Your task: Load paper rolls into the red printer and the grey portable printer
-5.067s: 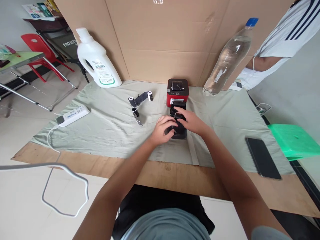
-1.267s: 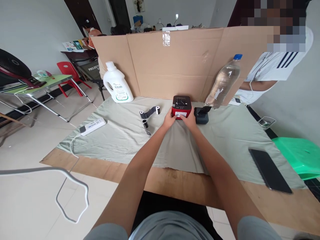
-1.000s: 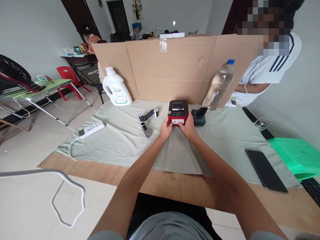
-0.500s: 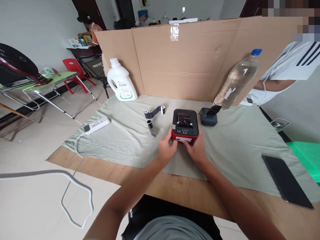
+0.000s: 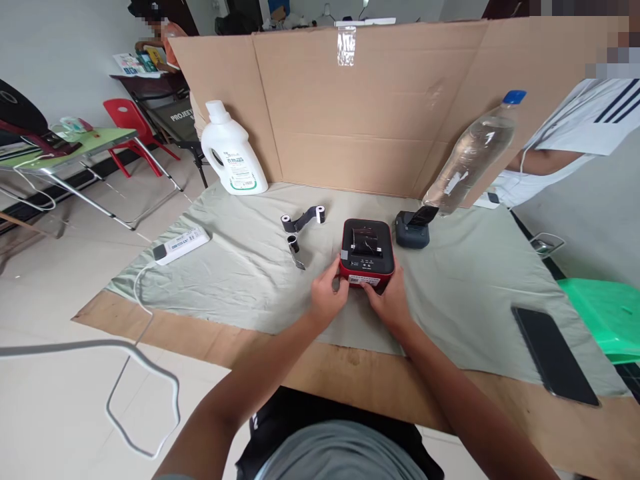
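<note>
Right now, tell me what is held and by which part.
The left hand and right hand hold the boxy black-topped red device by its opposite sides, thumbs at its labelled front.

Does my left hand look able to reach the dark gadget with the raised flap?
Probably not directly: your left hand holds one side of the red-and-black device, your right hand the other, blocking the straight way to the dark gadget.

Boxy machine [image 5: 367, 243] is red down below, black on top, with a white front sticker [image 5: 364, 281]. Going round it: white sleeve [image 5: 597, 128] with three dark stripes at 2 o'clock, black phone [image 5: 555, 353] at 4, white jug [image 5: 233, 153] at 10. Cloth's [image 5: 240, 280] a muted grey-green btw.
</note>
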`<state>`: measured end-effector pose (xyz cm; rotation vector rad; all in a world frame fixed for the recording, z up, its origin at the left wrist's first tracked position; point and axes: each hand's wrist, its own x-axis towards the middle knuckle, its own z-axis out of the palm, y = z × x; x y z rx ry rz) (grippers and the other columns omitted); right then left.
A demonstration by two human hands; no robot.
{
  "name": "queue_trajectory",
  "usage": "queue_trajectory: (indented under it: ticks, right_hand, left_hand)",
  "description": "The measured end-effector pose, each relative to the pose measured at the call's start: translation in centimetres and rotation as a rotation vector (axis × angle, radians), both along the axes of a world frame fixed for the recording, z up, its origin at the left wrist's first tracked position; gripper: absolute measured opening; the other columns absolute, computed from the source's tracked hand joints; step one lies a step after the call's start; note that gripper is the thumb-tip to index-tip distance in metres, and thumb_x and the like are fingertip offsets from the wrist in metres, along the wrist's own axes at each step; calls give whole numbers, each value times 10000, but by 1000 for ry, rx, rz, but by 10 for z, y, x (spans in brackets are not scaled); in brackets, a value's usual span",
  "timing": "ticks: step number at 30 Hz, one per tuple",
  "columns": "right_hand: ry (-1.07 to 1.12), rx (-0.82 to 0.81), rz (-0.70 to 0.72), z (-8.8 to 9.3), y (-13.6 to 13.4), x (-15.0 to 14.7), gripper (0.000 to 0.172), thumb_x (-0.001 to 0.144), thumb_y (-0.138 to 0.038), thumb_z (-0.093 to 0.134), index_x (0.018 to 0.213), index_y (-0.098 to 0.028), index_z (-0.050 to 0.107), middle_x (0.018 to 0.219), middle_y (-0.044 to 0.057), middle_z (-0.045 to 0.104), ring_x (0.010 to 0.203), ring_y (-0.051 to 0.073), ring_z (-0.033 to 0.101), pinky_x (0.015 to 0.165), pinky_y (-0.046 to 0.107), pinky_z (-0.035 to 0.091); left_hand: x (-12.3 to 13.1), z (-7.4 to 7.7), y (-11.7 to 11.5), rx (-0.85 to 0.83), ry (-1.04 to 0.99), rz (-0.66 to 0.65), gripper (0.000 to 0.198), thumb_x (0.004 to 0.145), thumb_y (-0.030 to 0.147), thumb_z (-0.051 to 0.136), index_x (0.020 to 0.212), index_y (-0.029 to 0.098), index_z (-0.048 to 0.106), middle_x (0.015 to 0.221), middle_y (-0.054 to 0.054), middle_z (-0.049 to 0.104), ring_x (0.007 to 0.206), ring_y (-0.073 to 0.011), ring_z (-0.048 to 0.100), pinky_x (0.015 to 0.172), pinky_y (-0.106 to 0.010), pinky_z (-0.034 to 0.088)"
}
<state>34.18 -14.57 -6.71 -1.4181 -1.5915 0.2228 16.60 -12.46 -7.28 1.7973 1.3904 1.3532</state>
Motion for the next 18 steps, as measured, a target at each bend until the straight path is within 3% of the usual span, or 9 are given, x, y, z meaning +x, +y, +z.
queue_trajectory:
  ticks: [4,10,12,15,18]
  right_hand:
    - [-13,27,-11,-1,-4,4,878,876,-466,710,1572,-135,290,1476,252,487,1380,384,505,1123,600,458]
    - [-31,36,-7,1,-5,3,905,862,-454,726,1580,-138,275,1478,247,480,1389,382,495,1134,602,449]
    - [-46,55,-12,2,-5,3,927,860,-464,727,1591,-155,248,1492,240,462,1416,383,464,1146,619,432]
    - [-82,87,-46,3,-5,3,984,854,-473,727,1615,-182,174,1556,241,367,1488,393,372,1161,656,402]
    - [-121,112,-35,7,-6,4,943,864,-451,722,1605,-225,184,1600,226,302,1519,380,337,1181,649,390]
  left_hand:
    - [1,1,-1,22,-18,-22,525,897,244,522,1411,205,623,1256,-92,760,961,-223,756,760,-318,651]
    - [-1,16,5,-19,-29,-36,502,848,134,486,1329,211,608,1253,-97,733,1098,-219,728,701,-278,618]
    - [-2,21,7,43,39,-25,537,831,105,478,1349,205,575,1309,-108,695,1137,-220,706,782,-305,617]
    - [-4,25,8,221,159,-40,506,848,74,430,1310,201,591,1367,-108,661,1268,-230,627,1059,-400,537]
    - [-5,26,8,355,224,-64,451,880,63,388,1234,204,630,1309,-86,695,1255,-224,609,1111,-426,479]
